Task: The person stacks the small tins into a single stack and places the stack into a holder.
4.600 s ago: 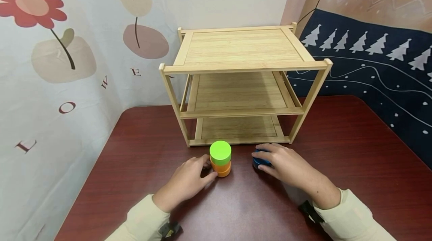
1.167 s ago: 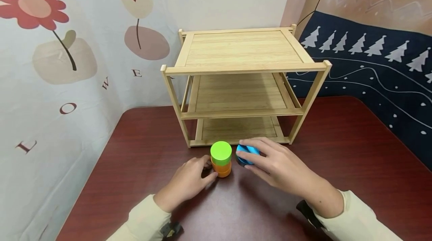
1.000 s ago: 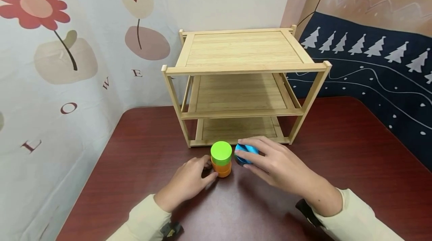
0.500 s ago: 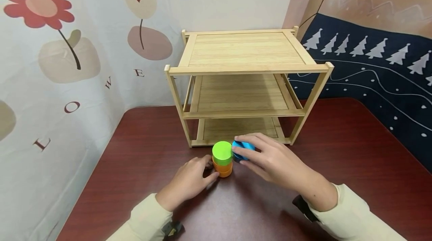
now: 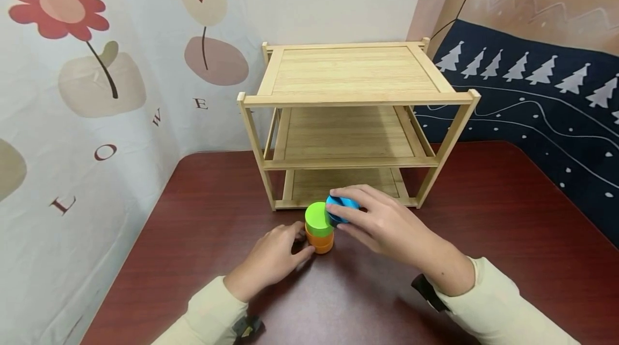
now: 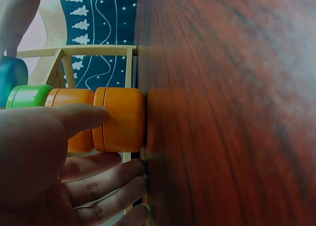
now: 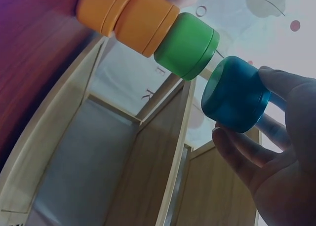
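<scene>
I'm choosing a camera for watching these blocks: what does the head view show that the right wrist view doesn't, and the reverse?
Only the head view: the left sleeve, right sleeve and white trees. Only the right wrist view: a narrow gap between the blue block and green block. Both: those blocks, the orange blocks under the green one, the shelf, and the right hand holding the blue block.
</scene>
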### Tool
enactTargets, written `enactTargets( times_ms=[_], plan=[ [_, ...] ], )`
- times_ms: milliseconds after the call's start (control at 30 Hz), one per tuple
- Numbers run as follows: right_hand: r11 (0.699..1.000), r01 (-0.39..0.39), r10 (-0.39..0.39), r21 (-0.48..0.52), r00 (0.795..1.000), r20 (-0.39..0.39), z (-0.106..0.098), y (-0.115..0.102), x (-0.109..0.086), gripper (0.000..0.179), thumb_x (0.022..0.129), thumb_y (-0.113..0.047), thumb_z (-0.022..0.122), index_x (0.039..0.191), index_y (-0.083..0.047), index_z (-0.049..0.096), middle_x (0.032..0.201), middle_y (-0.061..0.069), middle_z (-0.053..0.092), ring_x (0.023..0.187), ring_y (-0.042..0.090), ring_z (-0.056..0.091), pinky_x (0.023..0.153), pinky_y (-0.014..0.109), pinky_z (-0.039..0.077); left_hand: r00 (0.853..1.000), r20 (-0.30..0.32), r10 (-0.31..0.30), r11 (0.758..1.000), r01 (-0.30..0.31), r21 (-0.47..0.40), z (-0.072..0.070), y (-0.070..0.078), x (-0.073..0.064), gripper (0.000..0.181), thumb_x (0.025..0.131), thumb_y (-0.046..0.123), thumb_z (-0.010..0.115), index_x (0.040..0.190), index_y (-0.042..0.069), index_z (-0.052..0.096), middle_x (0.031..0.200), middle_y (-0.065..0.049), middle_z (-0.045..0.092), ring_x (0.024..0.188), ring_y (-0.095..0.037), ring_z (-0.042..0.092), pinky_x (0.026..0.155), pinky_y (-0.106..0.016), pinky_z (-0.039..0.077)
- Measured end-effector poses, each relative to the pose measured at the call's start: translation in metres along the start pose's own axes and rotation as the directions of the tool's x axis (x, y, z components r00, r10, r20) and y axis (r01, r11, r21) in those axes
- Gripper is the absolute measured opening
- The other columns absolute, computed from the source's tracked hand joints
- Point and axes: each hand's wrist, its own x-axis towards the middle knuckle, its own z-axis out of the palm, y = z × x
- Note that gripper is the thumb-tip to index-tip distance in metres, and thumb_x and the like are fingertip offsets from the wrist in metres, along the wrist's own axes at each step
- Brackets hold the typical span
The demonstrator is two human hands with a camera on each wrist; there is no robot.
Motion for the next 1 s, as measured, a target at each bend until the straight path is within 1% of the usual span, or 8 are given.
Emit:
enactTargets(
  times_ms=[200, 600, 833, 1000],
  plan=[
    [1.0, 0.013, -0.013, 0.001, 1.0, -0.003, 0.001, 0.001, 0.005, 0.04, 0.085, -0.015, 0.079, 0.124, -0.01, 0.069, 0.131, 0.01, 0.064, 0.116, 0.024, 0.063, 0.09, 0.036, 0.057, 1.0, -0.006, 0.002, 1.0, -0.002, -0.007, 0.0, 0.0, 0.0, 0.036, 0.091, 0.039, 0.072, 0.116, 0.014, 0.064, 0.101, 0.001, 0.073, 0.097, -0.021, 0.069, 0.08, -0.045, 0.056],
    [1.0, 0.005, -0.005, 0.014, 1.0, 0.015, 0.003, 0.003, 0.011, 0.039, 0.087, -0.017, 0.078, 0.125, -0.011, 0.069, 0.131, 0.01, 0.063, 0.117, 0.024, 0.063, 0.091, 0.037, 0.057, 1.0, 0.011, -0.011, 1.0, 0.011, -0.016, -0.001, 0.0, 0.0, 0.036, 0.091, 0.039, 0.071, 0.117, 0.014, 0.064, 0.102, 0.001, 0.073, 0.099, -0.021, 0.068, 0.081, -0.046, 0.056],
    [1.0, 0.003, -0.003, 0.015, 0.999, 0.032, 0.005, 0.001, 0.016, 0.039, 0.088, -0.019, 0.078, 0.125, -0.011, 0.069, 0.131, 0.01, 0.064, 0.117, 0.022, 0.063, 0.091, 0.035, 0.057, 1.0, 0.018, -0.002, 0.999, 0.003, -0.034, -0.002, 0.001, 0.0, 0.037, 0.091, 0.036, 0.072, 0.119, 0.013, 0.064, 0.102, 0.0, 0.073, 0.097, -0.02, 0.069, 0.08, -0.045, 0.057],
    [1.0, 0.016, -0.017, 0.023, 0.999, 0.039, 0.009, 0.0, 0.018, 0.039, 0.088, -0.019, 0.077, 0.125, -0.011, 0.069, 0.131, 0.01, 0.064, 0.116, 0.023, 0.063, 0.092, 0.035, 0.056, 1.0, 0.006, 0.007, 0.999, -0.007, -0.032, -0.003, 0.002, -0.001, 0.035, 0.091, 0.037, 0.072, 0.116, 0.014, 0.064, 0.101, 0.0, 0.073, 0.096, -0.02, 0.069, 0.079, -0.045, 0.057]
  ],
)
